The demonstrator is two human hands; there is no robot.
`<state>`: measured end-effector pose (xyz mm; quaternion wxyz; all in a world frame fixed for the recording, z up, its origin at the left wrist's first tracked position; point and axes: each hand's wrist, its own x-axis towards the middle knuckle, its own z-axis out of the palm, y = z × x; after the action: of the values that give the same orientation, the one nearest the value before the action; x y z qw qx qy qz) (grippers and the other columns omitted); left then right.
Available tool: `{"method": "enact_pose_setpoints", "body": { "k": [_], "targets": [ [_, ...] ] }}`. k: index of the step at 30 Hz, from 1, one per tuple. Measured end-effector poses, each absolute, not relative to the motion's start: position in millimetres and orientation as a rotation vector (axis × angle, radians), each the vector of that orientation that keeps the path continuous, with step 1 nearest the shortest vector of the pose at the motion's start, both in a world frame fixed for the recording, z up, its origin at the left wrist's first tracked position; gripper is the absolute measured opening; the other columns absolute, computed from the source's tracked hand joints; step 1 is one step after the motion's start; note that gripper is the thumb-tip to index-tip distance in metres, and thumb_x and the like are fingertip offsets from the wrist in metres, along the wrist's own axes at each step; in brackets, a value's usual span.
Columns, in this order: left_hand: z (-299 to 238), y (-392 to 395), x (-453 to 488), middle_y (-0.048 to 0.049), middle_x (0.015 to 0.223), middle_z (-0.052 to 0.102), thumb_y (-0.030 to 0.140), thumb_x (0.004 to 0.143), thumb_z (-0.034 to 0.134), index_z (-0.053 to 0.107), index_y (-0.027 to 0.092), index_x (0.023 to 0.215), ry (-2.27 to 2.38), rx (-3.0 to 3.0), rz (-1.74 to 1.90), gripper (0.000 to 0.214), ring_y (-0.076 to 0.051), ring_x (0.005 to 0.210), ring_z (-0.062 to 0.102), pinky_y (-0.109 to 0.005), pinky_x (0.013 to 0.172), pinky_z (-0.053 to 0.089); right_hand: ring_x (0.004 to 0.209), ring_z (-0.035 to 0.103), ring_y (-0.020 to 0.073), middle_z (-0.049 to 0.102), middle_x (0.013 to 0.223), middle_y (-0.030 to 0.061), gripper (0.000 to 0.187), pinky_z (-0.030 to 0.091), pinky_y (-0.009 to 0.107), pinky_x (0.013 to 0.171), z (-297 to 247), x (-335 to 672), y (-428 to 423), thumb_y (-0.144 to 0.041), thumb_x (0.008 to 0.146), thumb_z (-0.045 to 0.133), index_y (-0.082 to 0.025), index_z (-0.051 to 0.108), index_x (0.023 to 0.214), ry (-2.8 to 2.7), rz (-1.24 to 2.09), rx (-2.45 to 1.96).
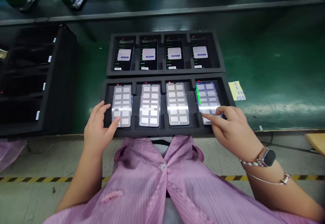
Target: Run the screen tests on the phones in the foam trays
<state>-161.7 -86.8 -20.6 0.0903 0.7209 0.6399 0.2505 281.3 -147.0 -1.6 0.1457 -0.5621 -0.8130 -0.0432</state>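
Two black foam trays lie on a green bench. The near tray (166,132) holds several phones showing white grid screens. The far tray (162,72) holds several phones with dark screens and a white pop-up box. My left hand (98,129) rests at the near tray's left end, its thumb touching the lower part of the leftmost phone (122,100), fingers apart. My right hand (232,129) has its forefinger stretched out and pressed on the bottom of the rightmost phone (207,97), whose screen shows a green strip down its left side; the other fingers are curled.
A stack of black foam trays (30,82) stands at the left. A yellow sticker sheet (237,90) lies right of the near tray. Dark devices (80,0) lie on the far belt. A yellow-black floor stripe (38,179) runs below the bench; my lap is in pink striped cloth.
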Motion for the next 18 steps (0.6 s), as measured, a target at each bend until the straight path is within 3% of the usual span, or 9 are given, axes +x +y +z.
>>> {"method": "enact_pose_setpoints", "body": {
  "k": [18],
  "targets": [
    [-21,-88,-164,-0.0157,0.156,0.057,0.051,0.099,0.062,0.057,0.024,0.145,1.853,2.163,0.771,0.054,-0.037,0.146,0.054,-0.051,0.115,0.051,0.100,0.059,0.0327,0.060,0.106,0.0157,0.037,0.052,0.053,0.088,1,309,-182,-0.016,0.099,0.050,-0.022,0.084,0.112,-2.262,-0.134,-1.745]
  ]
}}
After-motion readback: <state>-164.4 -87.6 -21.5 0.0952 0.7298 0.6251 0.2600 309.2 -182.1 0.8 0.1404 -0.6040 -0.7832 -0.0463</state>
